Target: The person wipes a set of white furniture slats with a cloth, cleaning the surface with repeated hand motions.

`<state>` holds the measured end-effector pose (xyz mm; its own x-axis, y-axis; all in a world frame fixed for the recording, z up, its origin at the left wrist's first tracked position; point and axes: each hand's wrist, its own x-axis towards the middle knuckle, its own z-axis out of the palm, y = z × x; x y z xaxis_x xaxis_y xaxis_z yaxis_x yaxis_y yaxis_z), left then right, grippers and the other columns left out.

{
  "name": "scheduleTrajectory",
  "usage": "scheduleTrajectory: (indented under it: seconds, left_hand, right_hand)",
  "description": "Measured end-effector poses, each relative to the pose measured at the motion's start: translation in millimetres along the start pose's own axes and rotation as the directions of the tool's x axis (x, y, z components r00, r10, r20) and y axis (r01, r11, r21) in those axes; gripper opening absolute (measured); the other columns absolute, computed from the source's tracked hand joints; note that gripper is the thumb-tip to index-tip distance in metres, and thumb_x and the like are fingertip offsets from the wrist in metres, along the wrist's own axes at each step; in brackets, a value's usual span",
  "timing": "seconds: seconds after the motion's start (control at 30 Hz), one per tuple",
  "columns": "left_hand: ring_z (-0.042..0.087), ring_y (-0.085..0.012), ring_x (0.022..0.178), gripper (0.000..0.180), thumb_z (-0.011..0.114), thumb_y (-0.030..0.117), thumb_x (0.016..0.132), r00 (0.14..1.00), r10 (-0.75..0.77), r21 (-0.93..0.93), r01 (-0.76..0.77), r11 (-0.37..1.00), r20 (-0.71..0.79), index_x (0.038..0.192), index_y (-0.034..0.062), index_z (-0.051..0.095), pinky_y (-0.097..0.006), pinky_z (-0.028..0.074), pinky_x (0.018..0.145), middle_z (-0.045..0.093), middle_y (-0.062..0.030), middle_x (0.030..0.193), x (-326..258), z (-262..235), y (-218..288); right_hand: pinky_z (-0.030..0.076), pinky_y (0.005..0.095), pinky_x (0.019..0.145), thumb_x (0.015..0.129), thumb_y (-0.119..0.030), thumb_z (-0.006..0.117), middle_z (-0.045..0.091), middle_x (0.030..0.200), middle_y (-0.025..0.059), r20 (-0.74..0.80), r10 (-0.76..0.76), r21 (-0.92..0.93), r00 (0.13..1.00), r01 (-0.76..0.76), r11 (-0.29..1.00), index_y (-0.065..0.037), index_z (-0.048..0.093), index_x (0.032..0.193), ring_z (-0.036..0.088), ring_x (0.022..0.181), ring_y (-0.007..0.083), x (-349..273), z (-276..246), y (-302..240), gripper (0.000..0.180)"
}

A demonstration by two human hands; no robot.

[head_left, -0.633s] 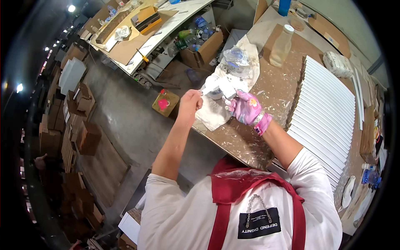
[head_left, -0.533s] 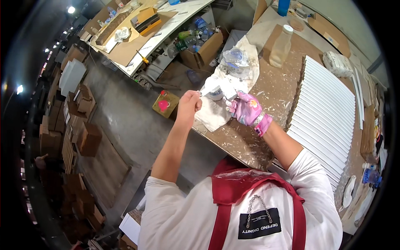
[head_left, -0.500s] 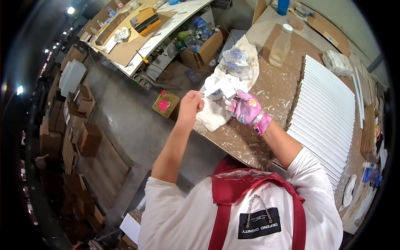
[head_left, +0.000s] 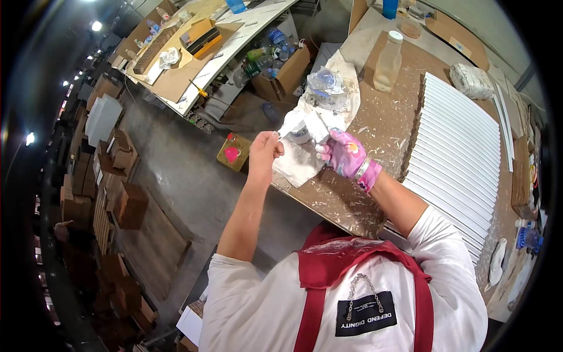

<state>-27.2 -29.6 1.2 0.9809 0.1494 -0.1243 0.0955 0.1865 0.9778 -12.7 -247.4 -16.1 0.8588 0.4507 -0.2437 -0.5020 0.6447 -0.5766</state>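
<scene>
My bare left hand [head_left: 265, 151] is closed, its fingertips pinching a flat white piece [head_left: 287, 128] whose exact kind I cannot make out. In a pink flowered glove, my right hand [head_left: 347, 155] grips a white rectangular block [head_left: 317, 127] at the table's near left corner. Partly hidden behind these pieces is a white tub [head_left: 301, 136] with printing on its side. Beneath lies a smeared white cloth [head_left: 299, 167], with a crumpled clear plastic bag [head_left: 326, 82] on its far part.
To the right, long white strips [head_left: 454, 158] lie in a row on the brown board [head_left: 369, 199]. A capped bottle [head_left: 388, 61] of cloudy liquid stands farther back. A yellow can [head_left: 233, 152] sits below the table's left edge. Another worktable [head_left: 234, 53] is at far left.
My left hand has shifted slightly left and down with the flat white piece. My right hand keeps its grip on the block, almost still. The whole view has turned a little.
</scene>
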Motion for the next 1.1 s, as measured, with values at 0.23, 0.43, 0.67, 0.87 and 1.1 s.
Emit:
scheduleTrajectory:
  seconds: [0.23, 0.43, 0.67, 0.87, 1.1]
  left_hand:
    - [0.058, -0.0096, 0.068, 0.015, 0.056, 0.018, 0.094, 0.997, -0.081, 0.06, 0.081, 0.995, 0.009, 0.099, 0.004, 0.057, -0.02, 0.041, 0.061, 0.063, -0.0038, 0.076, -10, 1, 10]
    - [0.056, -0.0102, 0.064, 0.012, 0.056, 0.015, 0.092, 0.993, -0.108, 0.074, 0.104, 0.992, 0.053, 0.096, 0.0027, 0.057, -0.02, 0.039, 0.058, 0.062, -0.0046, 0.072, -10, 4, 21]
    - [0.055, -0.0095, 0.062, 0.01, 0.053, 0.01, 0.091, 0.999, -0.035, 0.088, 0.036, 0.995, -0.008, 0.093, 0.0005, 0.056, -0.021, 0.039, 0.057, 0.061, -0.0056, 0.07, -8, -7, 21]
    - [0.052, -0.0083, 0.061, 0.007, 0.054, 0.012, 0.093, 0.999, 0.022, -0.177, -0.014, 0.984, 0.043, 0.095, 0.005, 0.054, -0.02, 0.037, 0.056, 0.057, -0.0031, 0.068, -13, 5, 5]
    - [0.048, -0.0075, 0.06, 0.005, 0.053, 0.012, 0.094, 0.999, 0.012, -0.095, -0.008, 0.995, 0.044, 0.093, 0.0069, 0.053, -0.02, 0.035, 0.056, 0.054, -0.0012, 0.066, -14, 15, -8]
  right_hand:
    - [0.049, 0.0407, 0.084, 0.092, -0.025, 0.054, 0.058, 0.105, 0.0165, 0.183, -0.501, -0.828, 0.846, 0.408, 0.385, -0.007, 0.04, 0.136, 0.059, 0.097, 0.0281, 13, 28, -12, 0.049]
    - [0.047, 0.0432, 0.081, 0.087, -0.021, 0.057, 0.058, 0.101, 0.0196, 0.49, -0.332, -0.829, 0.806, 0.313, -0.464, -0.006, 0.051, 0.123, 0.058, 0.094, 0.0349, 35, 41, -24, 0.039]
    - [0.051, 0.0374, 0.072, 0.09, -0.024, 0.06, 0.064, 0.093, 0.0088, 0.146, -0.437, -0.9, 0.887, 0.303, 0.314, -0.008, 0.057, 0.107, 0.063, 0.084, 0.023, 74, 12, -31, 0.024]
    - [0.051, 0.0312, 0.058, 0.092, -0.028, 0.055, 0.06, 0.075, 0.0025, -0.149, 0.089, -0.021, 0.985, -0.093, 0.995, -0.012, 0.057, 0.09, 0.06, 0.064, 0.0182, 50, 16, -14, 0.016]
    - [0.048, 0.0315, 0.057, 0.094, -0.026, 0.051, 0.06, 0.077, 0.0033, -0.061, 0.129, 0.073, 0.99, -0.124, 0.99, -0.011, 0.056, 0.092, 0.059, 0.067, 0.0181, 43, 16, -6, 0.016]
